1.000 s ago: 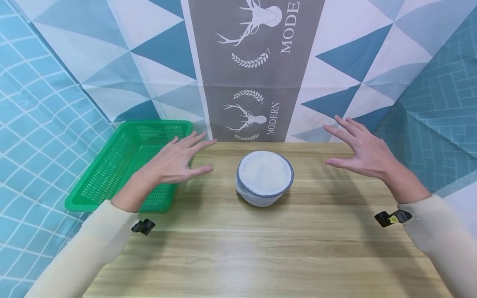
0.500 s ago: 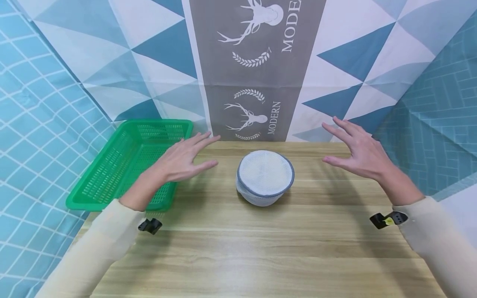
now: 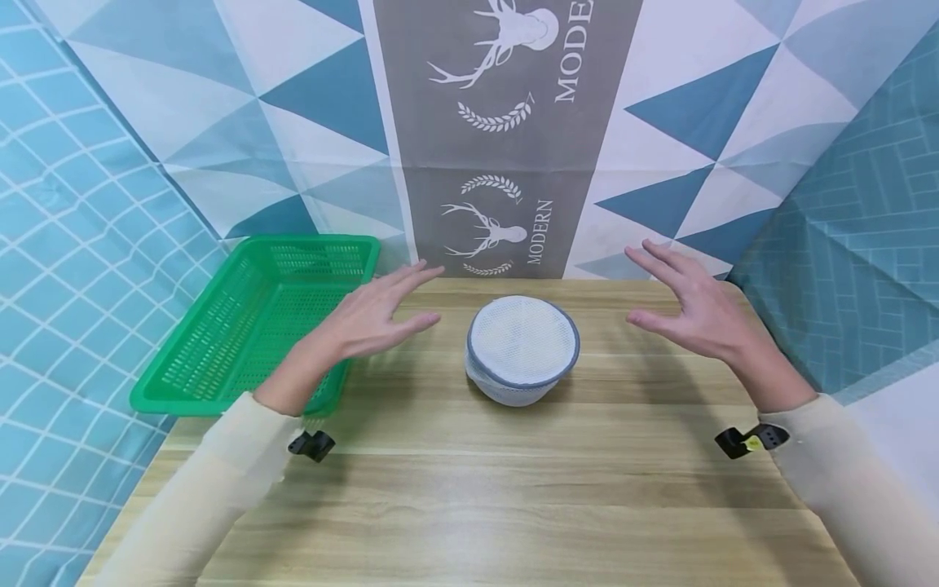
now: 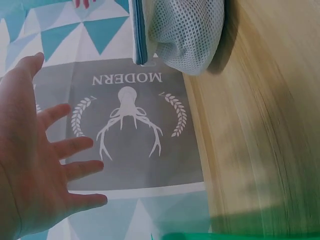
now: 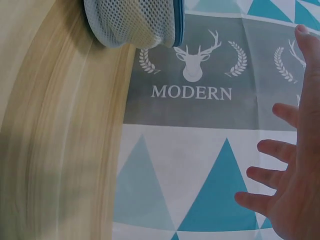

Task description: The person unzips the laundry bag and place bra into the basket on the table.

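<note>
A round white mesh laundry bag (image 3: 522,342) with a blue-grey rim sits on the wooden table, between both hands and touched by neither. My left hand (image 3: 370,318) hovers to its left, partly over the green basket's near side, with fingers spread and nothing in them. On the other side my right hand (image 3: 689,308) hangs in the air, its fingers likewise spread and holding nothing. Both wrist views show the bag's soft netting side-on: the mesh bag (image 4: 187,35) at the top in the left one, and the same bag (image 5: 132,22) at the top in the right one.
A green plastic basket (image 3: 176,406) with slotted sides stands at the table's left, with nothing visible inside. Behind the table (image 3: 469,497) rises a patterned cloth backdrop (image 3: 506,147) with deer heads and triangles. Blue cloth hangs at both sides.
Both hands have moved inward toward the mesh laundry bag, the left one to the right and the right one to the left. The bag and basket have stayed in place.
</note>
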Demonstrator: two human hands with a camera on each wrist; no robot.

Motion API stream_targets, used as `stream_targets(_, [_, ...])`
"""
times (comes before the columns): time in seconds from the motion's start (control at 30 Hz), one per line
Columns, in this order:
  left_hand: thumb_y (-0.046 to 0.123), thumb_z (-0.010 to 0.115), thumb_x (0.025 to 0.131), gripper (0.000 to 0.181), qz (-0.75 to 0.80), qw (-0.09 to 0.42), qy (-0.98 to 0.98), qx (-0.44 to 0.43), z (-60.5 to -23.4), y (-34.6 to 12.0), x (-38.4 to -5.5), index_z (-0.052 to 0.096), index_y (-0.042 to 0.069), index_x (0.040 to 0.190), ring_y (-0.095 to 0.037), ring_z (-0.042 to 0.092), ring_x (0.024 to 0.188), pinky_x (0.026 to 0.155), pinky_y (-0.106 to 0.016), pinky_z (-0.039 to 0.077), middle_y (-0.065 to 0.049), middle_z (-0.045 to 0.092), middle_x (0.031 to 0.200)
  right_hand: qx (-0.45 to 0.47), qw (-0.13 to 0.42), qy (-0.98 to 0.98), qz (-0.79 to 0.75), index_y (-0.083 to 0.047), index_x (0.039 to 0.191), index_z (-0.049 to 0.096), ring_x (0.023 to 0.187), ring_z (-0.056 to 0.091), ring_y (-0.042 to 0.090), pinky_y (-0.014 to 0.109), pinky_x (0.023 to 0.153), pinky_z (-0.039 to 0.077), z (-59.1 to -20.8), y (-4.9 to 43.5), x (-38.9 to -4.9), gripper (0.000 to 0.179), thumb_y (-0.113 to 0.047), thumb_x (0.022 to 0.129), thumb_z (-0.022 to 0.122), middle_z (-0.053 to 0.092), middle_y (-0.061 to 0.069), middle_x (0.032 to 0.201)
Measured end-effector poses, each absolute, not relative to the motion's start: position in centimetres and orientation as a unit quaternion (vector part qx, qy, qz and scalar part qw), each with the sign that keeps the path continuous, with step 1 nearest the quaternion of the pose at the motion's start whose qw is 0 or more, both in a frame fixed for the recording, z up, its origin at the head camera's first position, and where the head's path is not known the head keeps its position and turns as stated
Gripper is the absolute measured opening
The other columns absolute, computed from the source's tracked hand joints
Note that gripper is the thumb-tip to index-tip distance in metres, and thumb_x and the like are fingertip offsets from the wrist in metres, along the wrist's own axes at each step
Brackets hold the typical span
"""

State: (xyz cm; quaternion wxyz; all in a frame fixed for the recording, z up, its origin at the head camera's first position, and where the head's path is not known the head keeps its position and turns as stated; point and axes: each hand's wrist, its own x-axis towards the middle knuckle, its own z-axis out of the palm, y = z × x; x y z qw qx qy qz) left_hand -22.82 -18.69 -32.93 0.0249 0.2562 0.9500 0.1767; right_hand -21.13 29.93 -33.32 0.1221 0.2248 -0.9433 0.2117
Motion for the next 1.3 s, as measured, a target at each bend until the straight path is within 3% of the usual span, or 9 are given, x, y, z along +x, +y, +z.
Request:
stream_targets(0.3, [0.067,0.051,0.109,0.077,0.192,0.014,0.951,0.241,-33.4,-18.1,-22.7,0.032,0.036,0.178,-0.051,0.038,0.169,0.131,-0.084,0.030,-0.006,0.024,0.190,0.217,0.153,-0.925,0.272,-0.026,0.173,0.045,0.165,0.038,0.057,0.091,0.120,0.033,-34.2,29.0,-20.9,0.088,-0.036,0.093,0.080,0.041,0.023,0.181])
stream_targets(0.53, [0.068,0.046,0.110,0.076,0.234,0.001,0.946,0.223,-33.8,-17.0,-22.7,0.032,0.037,0.178,-0.046,0.037,0.171,0.135,-0.080,0.027,-0.007,0.029,0.188,0.185,0.159,-0.918,0.313,-0.026,0.174,0.045,0.167,0.035,0.057,0.093,0.123,0.027,-34.6,28.3,-20.8,0.084,-0.036,0.096,0.077,0.040,0.022,0.182])
stream_targets(0.77, [0.069,0.045,0.111,0.075,0.258,0.003,0.940,0.222,-34.6,-15.9,-22.9,0.031,0.038,0.178,-0.047,0.035,0.172,0.135,-0.081,0.025,-0.007,0.029,0.188,0.175,0.178,-0.902,0.352,-0.025,0.173,0.047,0.161,0.045,0.051,0.085,0.116,0.046,-35.1,27.5,-20.8,0.079,-0.031,0.099,0.076,0.045,0.021,0.179])
stream_targets(0.93, [0.070,0.044,0.111,0.075,0.266,0.000,0.939,0.219,-35.1,-15.4,-22.8,0.032,0.038,0.178,-0.046,0.037,0.171,0.133,-0.081,0.030,-0.008,0.031,0.188,0.177,0.181,-0.890,0.379,-0.022,0.171,0.049,0.159,0.048,0.051,0.086,0.111,0.050,-35.7,27.0,-20.6,0.076,-0.027,0.100,0.075,0.048,0.021,0.177])
stream_targets(1.3, [0.068,0.043,0.112,0.075,0.285,0.005,0.936,0.206,-36.2,-14.8,-22.6,0.036,0.032,0.177,-0.050,0.042,0.167,0.133,-0.081,0.029,-0.012,0.034,0.186,0.166,0.176,-0.879,0.412,-0.017,0.170,0.051,0.158,0.049,0.053,0.078,0.108,0.056,-37.3,25.6,-20.1,0.072,-0.023,0.102,0.073,0.049,0.020,0.177])
